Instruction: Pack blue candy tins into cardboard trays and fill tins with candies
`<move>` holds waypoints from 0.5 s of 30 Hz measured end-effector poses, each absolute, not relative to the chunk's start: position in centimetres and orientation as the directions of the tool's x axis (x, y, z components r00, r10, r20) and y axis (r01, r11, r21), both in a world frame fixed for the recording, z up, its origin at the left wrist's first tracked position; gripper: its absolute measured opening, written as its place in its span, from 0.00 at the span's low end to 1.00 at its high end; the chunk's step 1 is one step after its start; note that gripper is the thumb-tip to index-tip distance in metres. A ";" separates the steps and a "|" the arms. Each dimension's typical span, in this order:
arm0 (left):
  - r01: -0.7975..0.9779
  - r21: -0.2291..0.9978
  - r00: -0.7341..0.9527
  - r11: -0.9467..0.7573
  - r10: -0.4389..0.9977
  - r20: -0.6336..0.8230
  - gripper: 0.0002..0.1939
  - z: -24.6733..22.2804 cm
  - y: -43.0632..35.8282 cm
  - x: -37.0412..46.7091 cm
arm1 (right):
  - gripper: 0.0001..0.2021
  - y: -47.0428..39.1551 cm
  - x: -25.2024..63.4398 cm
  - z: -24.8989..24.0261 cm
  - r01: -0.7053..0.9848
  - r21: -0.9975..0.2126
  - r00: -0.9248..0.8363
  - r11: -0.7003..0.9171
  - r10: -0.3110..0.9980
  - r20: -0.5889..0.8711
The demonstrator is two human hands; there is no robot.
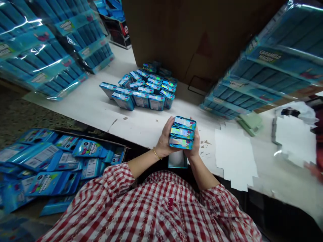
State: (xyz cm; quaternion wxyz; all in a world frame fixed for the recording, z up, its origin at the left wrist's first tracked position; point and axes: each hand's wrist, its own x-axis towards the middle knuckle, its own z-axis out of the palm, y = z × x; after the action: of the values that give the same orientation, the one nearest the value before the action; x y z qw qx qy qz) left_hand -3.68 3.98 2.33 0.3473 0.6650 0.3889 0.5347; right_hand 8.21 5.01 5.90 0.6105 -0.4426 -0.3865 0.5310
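Note:
Three small blue candy boxes (182, 132) are stacked in a row between my two hands, over the front edge of the table. My left hand (165, 139) presses on their left side, and my right hand (194, 143) closes on their right side. Below them, close to my body, a blue-edged tray (178, 159) with a pale inside shows partly; my wrists and the boxes hide the rest. Past my hands, several more blue boxes (141, 90) stand upright in a loose group on the white table (141, 126).
Plastic-wrapped stacks of blue display packs rise at the left (45, 57) and right (262, 64). Behind is a large brown carton (181, 37). An open carton of blue packets (63, 158) sits lower left. White die-cut card sheets (233, 153) and a pale green object (250, 123) lie right.

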 end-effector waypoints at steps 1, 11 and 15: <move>0.167 0.877 0.107 -0.451 0.892 0.439 0.63 2.3 3.9 -2.8 | 0.22 5.1 9.1 5.7 -0.340 -0.940 0.140 0.029 0.990 -0.020; 0.249 0.881 0.068 -0.402 0.915 0.398 0.62 1.1 4.6 -0.3 | 0.15 6.9 11.4 3.2 -0.418 -0.908 0.111 0.003 0.993 -0.048; 0.287 0.910 0.124 -0.299 0.954 0.274 0.66 0.4 5.7 -1.0 | 0.21 8.2 12.9 1.9 -0.223 -0.975 0.047 -0.002 0.999 -0.013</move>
State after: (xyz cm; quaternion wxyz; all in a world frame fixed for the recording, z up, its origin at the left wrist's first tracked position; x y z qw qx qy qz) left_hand -0.97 5.67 0.37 0.3588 0.6584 0.4711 0.4646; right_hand 12.87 8.20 1.91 0.5629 -0.4546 -0.4269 0.5424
